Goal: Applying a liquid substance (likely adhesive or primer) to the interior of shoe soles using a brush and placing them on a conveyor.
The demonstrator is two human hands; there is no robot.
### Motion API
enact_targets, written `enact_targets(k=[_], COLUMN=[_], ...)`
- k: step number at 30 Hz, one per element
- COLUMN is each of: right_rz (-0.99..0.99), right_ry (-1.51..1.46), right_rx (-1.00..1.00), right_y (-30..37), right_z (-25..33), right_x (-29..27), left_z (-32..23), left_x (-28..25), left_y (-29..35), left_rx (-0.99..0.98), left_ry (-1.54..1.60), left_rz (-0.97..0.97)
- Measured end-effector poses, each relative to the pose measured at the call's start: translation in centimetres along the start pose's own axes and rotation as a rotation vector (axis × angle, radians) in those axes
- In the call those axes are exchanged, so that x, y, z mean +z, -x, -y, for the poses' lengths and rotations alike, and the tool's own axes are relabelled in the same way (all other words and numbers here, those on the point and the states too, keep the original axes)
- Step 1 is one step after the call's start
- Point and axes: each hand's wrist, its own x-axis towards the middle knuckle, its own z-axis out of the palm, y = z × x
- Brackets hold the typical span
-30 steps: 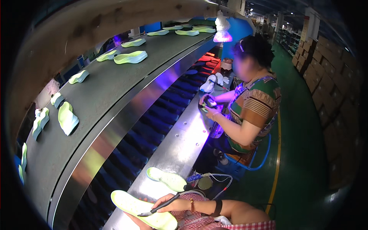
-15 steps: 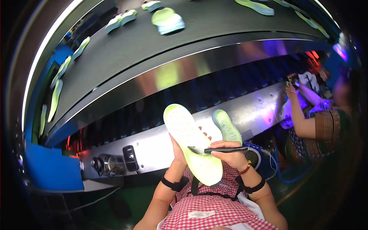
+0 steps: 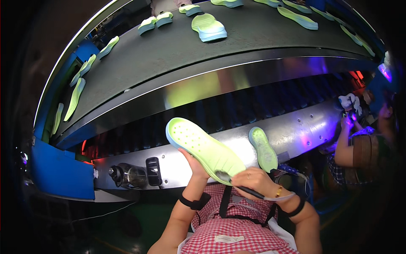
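My left hand (image 3: pixel 195 167) is closed around the left edge of a yellow-green shoe sole (image 3: pixel 203 144). Its far end, dotted with small holes, points up and left and has a pale blue rim. In my right hand (image 3: pixel 256 181) is a brush with a black handle (image 3: pixel 249 192). The brush's dark bristles touch the sole's upper face close to its near end, and my right hand covers that end. Just right of the held sole, a second sole (image 3: pixel 263 148) lies on the metal ledge, its surface whitish in places.
A dark conveyor belt (image 3: pixel 169 55) curves across the back, carrying several green and blue soles. On the ledge (image 3: pixel 292 125) at left are a clear bottle (image 3: pixel 131 175) and a black slotted holder (image 3: pixel 154 171). A co-worker (image 3: pixel 359 148) sits at the right.
The held sole has turned so its far end leans further left. My right hand and the brush have moved from mid-sole down toward the near end. The whole view has shifted slightly.
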Motion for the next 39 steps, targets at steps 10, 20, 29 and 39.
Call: enact_targets(k=[10, 20, 29, 39], right_rz=[-0.218, 0.053, 0.08, 0.157], right_ry=[-0.242, -0.452, -0.403, -0.49], right_rx=[0.065, 0.072, 0.081, 0.087], right_y=[-4.7, -2.0, -1.1, -0.4], right_z=[0.6, 0.8, 0.9, 0.6], right_x=[-2.0, -1.9, -2.0, -2.9], left_z=[1.1, -0.7, -2.2, -3.3], left_x=[3.0, 2.6, 5.0, 5.9], left_y=[0.9, 0.0, -0.1, -0.7], left_rx=[-0.14, 0.015, 0.025, 0.073], left_ry=[0.127, 0.143, 0.185, 0.141], left_rz=[0.234, 0.319, 0.412, 0.537])
